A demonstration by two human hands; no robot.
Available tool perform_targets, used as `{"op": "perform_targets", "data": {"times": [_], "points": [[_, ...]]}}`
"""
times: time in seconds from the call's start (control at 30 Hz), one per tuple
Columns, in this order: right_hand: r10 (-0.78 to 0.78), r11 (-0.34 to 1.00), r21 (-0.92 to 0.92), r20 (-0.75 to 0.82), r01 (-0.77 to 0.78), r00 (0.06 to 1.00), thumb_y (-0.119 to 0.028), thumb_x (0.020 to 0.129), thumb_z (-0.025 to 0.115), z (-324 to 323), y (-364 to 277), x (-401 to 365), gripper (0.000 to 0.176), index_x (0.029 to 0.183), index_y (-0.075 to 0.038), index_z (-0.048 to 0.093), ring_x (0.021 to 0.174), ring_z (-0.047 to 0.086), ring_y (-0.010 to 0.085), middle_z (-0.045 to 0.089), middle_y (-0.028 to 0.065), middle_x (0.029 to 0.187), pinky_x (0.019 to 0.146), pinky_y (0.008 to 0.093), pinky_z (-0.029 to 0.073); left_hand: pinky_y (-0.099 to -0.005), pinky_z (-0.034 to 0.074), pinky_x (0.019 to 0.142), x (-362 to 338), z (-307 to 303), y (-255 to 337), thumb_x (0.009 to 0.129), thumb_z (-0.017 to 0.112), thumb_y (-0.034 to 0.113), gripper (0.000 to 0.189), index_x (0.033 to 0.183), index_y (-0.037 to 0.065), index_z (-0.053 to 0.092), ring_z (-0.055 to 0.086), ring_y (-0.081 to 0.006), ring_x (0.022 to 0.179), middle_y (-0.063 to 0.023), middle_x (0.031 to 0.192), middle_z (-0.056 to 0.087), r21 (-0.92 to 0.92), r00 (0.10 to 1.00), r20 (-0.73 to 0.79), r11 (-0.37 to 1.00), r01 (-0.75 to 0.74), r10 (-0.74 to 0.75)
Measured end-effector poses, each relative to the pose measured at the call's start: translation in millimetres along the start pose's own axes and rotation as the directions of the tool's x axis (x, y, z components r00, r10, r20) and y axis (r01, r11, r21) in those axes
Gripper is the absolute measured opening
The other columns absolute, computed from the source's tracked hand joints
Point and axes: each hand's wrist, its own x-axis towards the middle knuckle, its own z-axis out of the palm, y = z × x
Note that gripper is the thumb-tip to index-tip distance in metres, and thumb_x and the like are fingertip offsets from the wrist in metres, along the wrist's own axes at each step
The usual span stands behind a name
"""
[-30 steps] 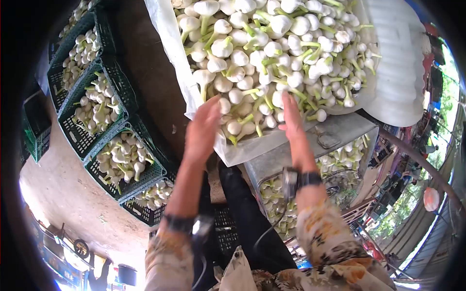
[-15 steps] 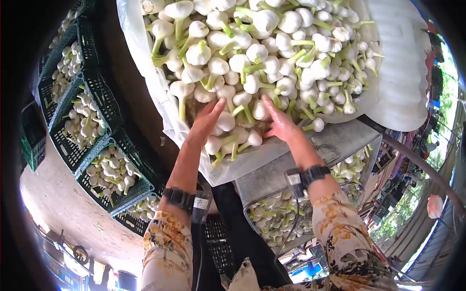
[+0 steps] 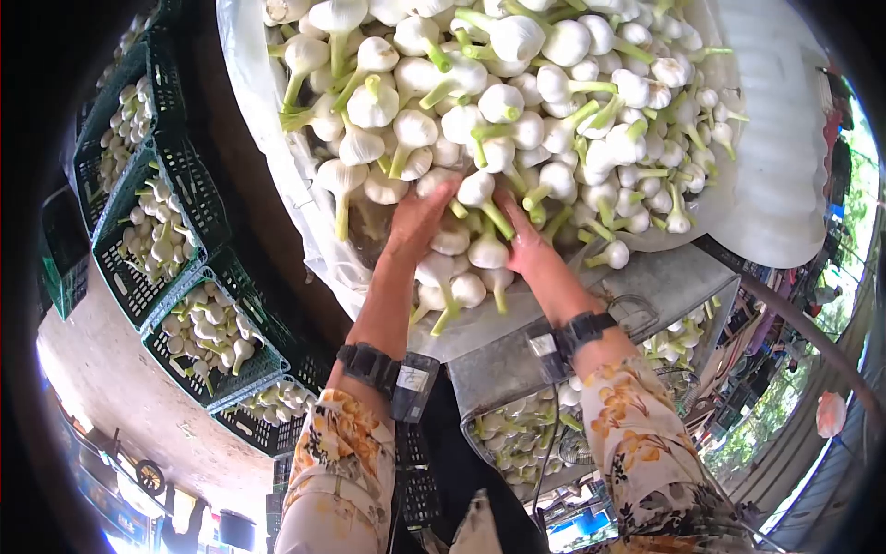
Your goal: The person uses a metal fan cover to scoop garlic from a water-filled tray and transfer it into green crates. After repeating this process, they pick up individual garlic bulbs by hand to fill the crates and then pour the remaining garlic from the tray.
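Note:
A large heap of white garlic bulbs (image 3: pixel 415 129) with short green stems lies on a clear plastic sheet (image 3: pixel 277 120). My left hand (image 3: pixel 420 217) reaches into the near part of the heap, its fingertips hidden among bulbs. Facing it, my right hand (image 3: pixel 524 235) is also pushed in among the bulbs, with its fingers mostly covered. Several bulbs lie between my two hands, one with its stem pointing toward my right hand. Whether either hand grips a bulb cannot be made out.
Green crates (image 3: pixel 175 300) of garlic line the left side. Below the heap is a metal stand (image 3: pixel 503 374) with more garlic (image 3: pixel 517 434) inside. White ribbed plastic (image 3: pixel 771 138) is at the right, beside a dark pole (image 3: pixel 803 328).
Both hands have moved closer together and deeper into the heap. Bulbs between and around them have shifted, and some have moved toward the near edge.

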Motion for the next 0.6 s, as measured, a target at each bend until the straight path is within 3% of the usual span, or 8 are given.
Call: {"op": "perform_targets", "data": {"times": [0.13,0.2,0.27,0.33,0.4,0.43,0.5,0.6], "points": [[-0.017,0.993,0.114,-0.005,0.017,1.000,-0.040,0.088,0.057,18.5,-7.9,-44.4,0.044,0.119,-0.008,0.056,0.092,0.063,0.0204,0.063,0.0064,0.105,0.079,0.0337,0.053,-0.0312,0.047,0.078,-37.9,21.9,13.4,0.079,0.065,0.048,0.053,0.105,0.001,0.064,0.058,-0.0145,0.083,-0.0055,0.091,0.066,-0.020,0.981,0.026,0.982,-0.190,0.191],[-0.072,0.997,-0.003,-0.056,0.072,0.996,-0.036,0.090,0.054,28.7,-23.7,-58.2,0.039,0.117,-0.008,0.056,0.093,0.061,0.0183,0.062,0.0055,0.106,0.079,0.0321,0.052,-0.0310,0.047,0.078,-42.6,28.9,14.3,0.080,0.063,0.049,0.052,0.104,0.003,0.065,0.059,-0.0147,0.082,-0.0050,0.090,0.067,-0.087,0.977,-0.004,0.973,-0.212,0.213],[-0.196,0.971,-0.169,-0.164,0.168,0.967,-0.035,0.090,0.054,36.7,-27.5,-80.2,0.038,0.116,-0.008,0.057,0.092,0.061,0.0174,0.062,0.0042,0.104,0.080,0.0313,0.051,-0.0322,0.048,0.077,-64.0,36.5,25.5,0.080,0.064,0.049,0.052,0.102,0.002,0.065,0.061,-0.0154,0.083,-0.0062,0.092,0.067,-0.098,0.997,-0.029,0.992,-0.073,0.070],[-0.474,0.819,-0.485,-0.271,0.306,0.838,-0.035,0.090,0.055,31.1,-25.7,-109.6,0.038,0.115,-0.008,0.057,0.094,0.060,0.0169,0.061,0.0043,0.106,0.081,0.0311,0.050,-0.0335,0.050,0.074,-80.5,50.3,28.1,0.078,0.067,0.048,0.051,0.099,0.001,0.065,0.063,-0.0171,0.082,-0.0070,0.090,0.068,-0.168,0.995,0.013,0.982,-0.092,0.095],[-0.208,0.953,-0.251,-0.127,0.172,0.970,-0.036,0.091,0.053,3.4,-42.6,-114.5,0.037,0.113,-0.007,0.057,0.094,0.060,0.0169,0.061,0.0054,0.107,0.084,0.0332,0.049,-0.0333,0.051,0.070,-99.6,62.4,36.1,0.074,0.074,0.040,0.046,0.097,0.002,0.064,0.064,-0.0170,0.077,-0.0083,0.084,0.068,-0.017,0.997,-0.075,0.999,-0.038,0.036],[-0.243,0.950,-0.246,-0.193,0.193,0.950,-0.035,0.090,0.054,38.6,-45.3,-130.5,0.038,0.115,-0.006,0.056,0.094,0.060,0.0184,0.060,0.0063,0.108,0.085,0.0349,0.049,-0.0331,0.051,0.070,-112.9,58.8,50.1,0.073,0.074,0.040,0.046,0.097,0.001,0.064,0.064,-0.0162,0.076,-0.0082,0.083,0.068,-0.261,0.988,-0.023,0.953,-0.155,0.155],[-0.245,0.931,-0.326,-0.218,0.166,0.945,-0.033,0.089,0.057,71.1,-46.8,-150.2,0.050,0.127,-0.002,0.048,0.104,0.055,0.0197,0.055,0.0086,0.118,0.090,0.0340,0.046,-0.0311,0.050,0.072,-137.1,47.4,53.0,0.073,0.073,0.046,0.060,0.105,-0.002,0.058,0.061,-0.0162,0.082,-0.0108,0.091,0.064,-0.225,0.998,0.046,0.974,-0.030,0.042],[-0.284,0.916,-0.349,-0.219,0.197,0.933,-0.031,0.089,0.058,119.4,-26.2,-168.0,0.057,0.133,0.001,0.042,0.110,0.052,0.0200,0.050,0.0104,0.124,0.094,0.0321,0.042,-0.0310,0.050,0.072,-160.4,21.3,53.9,0.074,0.071,0.044,0.056,0.105,-0.002,0.058,0.060,-0.0150,0.081,-0.0096,0.091,0.063,-0.318,0.986,-0.004,0.935,-0.157,0.165]]}}
